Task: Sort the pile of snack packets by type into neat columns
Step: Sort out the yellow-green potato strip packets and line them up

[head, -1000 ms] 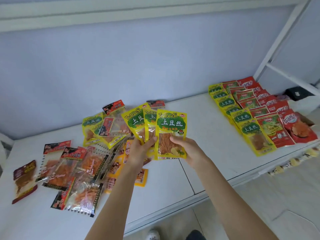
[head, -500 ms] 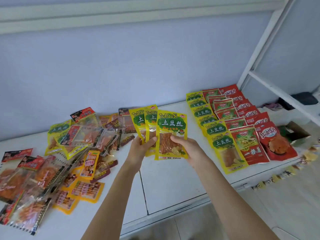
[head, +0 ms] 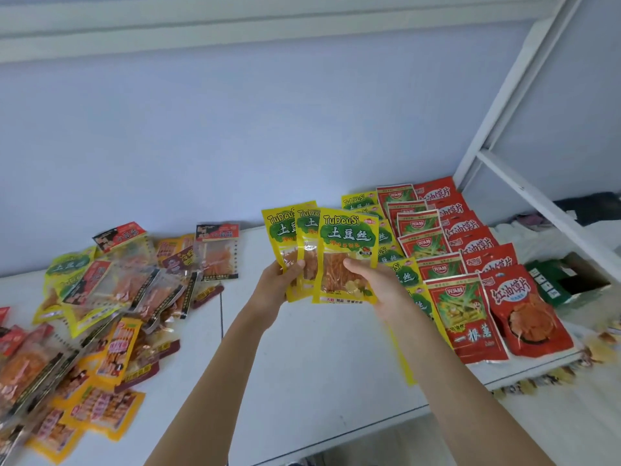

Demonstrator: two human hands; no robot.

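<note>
Head view, yellow packets (head: 347,253) fanned between left hand (head: 277,285), right hand (head: 376,285)

unsorted pile (head: 100,314) lies left, sorted columns (head: 470,264) right, on table (head: 319,381).

Bright, even, soft light; faint shadows; wide-angle bending at edges.

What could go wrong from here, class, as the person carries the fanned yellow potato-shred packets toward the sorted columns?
1. The three yellow TuDouSi packets are only pinched near their lower edges by the left hand and right hand; one could slip from the fan.
2. The right forearm crosses the yellow column, so lowering may knock its overlapped packets askew.
3. The front red packets lie close to the white table edge and could be nudged off.
</note>
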